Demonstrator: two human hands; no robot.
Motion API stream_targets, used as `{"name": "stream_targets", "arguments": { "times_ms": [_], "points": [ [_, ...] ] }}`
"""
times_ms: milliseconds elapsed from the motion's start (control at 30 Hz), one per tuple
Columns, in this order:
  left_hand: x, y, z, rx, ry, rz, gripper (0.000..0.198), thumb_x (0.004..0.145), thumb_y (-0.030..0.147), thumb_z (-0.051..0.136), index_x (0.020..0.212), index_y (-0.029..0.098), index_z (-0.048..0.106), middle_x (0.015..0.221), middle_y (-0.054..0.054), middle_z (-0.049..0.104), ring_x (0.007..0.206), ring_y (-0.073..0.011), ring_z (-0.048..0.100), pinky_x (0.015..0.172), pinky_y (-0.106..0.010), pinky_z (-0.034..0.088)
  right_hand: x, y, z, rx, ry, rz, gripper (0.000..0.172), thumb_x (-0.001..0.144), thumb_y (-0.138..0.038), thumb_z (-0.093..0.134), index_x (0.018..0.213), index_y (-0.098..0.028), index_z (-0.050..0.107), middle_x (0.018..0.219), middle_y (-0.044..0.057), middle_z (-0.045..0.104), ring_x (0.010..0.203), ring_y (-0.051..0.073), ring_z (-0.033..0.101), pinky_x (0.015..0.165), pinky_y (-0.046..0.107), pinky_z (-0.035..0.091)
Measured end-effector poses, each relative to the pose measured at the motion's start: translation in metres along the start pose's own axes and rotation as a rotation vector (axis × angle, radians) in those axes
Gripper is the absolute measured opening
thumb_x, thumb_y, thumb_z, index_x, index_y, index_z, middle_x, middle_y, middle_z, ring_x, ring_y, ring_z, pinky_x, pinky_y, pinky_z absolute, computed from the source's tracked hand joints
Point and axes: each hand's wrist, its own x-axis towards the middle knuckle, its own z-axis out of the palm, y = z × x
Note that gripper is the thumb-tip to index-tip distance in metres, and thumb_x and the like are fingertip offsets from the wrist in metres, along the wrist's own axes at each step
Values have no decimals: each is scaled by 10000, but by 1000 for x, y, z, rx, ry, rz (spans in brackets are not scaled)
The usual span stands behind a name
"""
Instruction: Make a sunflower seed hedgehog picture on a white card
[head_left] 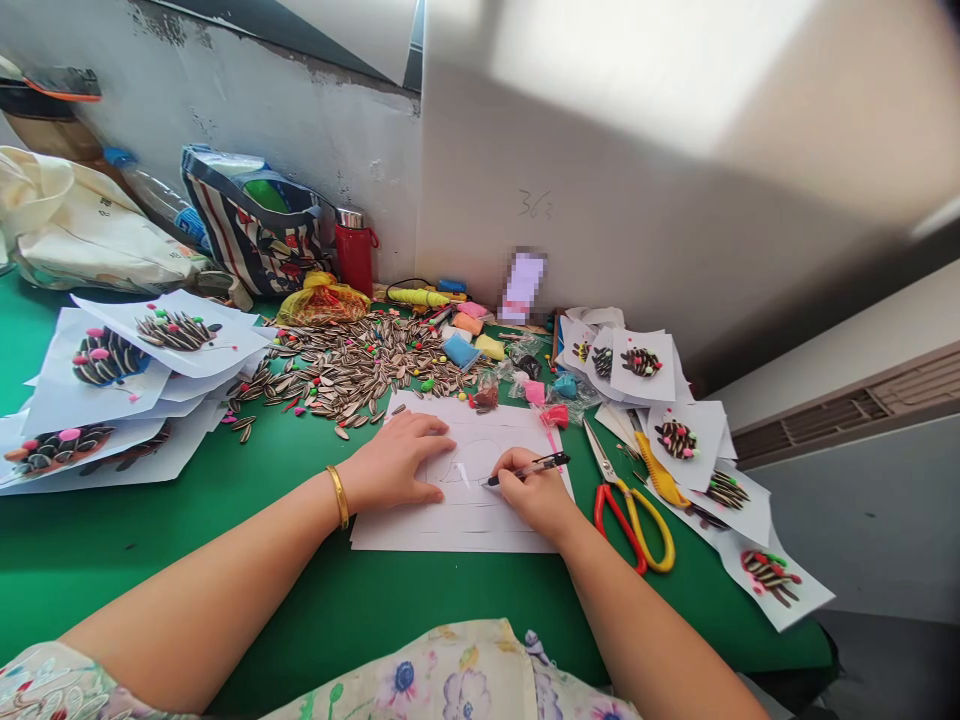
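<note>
White paper (pixel 405 525) lies before me on the green table, with a faint curved outline drawn on it. My left hand (pixel 397 460) rests flat on the sheet's left part, fingers spread and holding nothing. In my right hand (pixel 529 490) is a black pen (pixel 540 465), gripped between thumb and fingers, its tip at the drawn outline. To the right of that hand lie open scissors (pixel 626 510) with one red and one yellow handle. Beyond the paper spreads a heap of striped sunflower seeds (pixel 352 365).
Papers with seed figures are piled at left (pixel 120 370) and right (pixel 686 445). Behind the seeds are coloured clay pieces (pixel 491 347), a yellow bag (pixel 322 300), a red bottle (pixel 354 255) and a striped bag (pixel 259 225). A blurred phone (pixel 523 287) leans against the wall.
</note>
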Motion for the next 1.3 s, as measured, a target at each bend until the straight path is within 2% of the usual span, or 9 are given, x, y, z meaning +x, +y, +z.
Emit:
{"name": "stream_targets", "arguments": {
  "times_ms": [567, 900, 1067, 1300],
  "points": [
    [1, 1, -1, -5, -3, -8, 658, 669, 451, 826, 1268, 261, 635, 1374, -96, 542, 1285, -325, 461, 1127, -491, 299, 1, 0, -1, 32, 13, 17, 124, 723, -220, 502, 705, -220, 625, 648, -25, 593, 623, 160, 517, 569, 270, 375],
    [0, -1, 1, -2, 4, -3, 665, 668, 466, 823, 1273, 265, 633, 1369, -95, 545, 1278, -332, 458, 1104, -485, 327, 2, 1, 0, 25, 45, -19, 136, 764, -256, 499, 735, -218, 626, 697, -11, 613, 663, 169, 540, 603, 278, 396],
    [1, -1, 1, -3, 3, -1, 667, 671, 462, 824, 1278, 264, 631, 1372, -98, 545, 1281, -327, 460, 1120, -493, 305, 3, 3, 0, 50, 42, -6, 128, 740, -245, 505, 713, -219, 627, 648, -20, 593, 619, 162, 519, 565, 270, 378],
    [1, 1, 0, -4, -8, -11, 656, 676, 455, 821, 1274, 264, 631, 1380, -93, 540, 1292, -316, 459, 1138, -493, 284, 7, 8, -10, 61, 117, 8, 146, 732, -260, 488, 701, -226, 627, 579, -29, 548, 564, 163, 496, 548, 280, 371]
  ]
}}
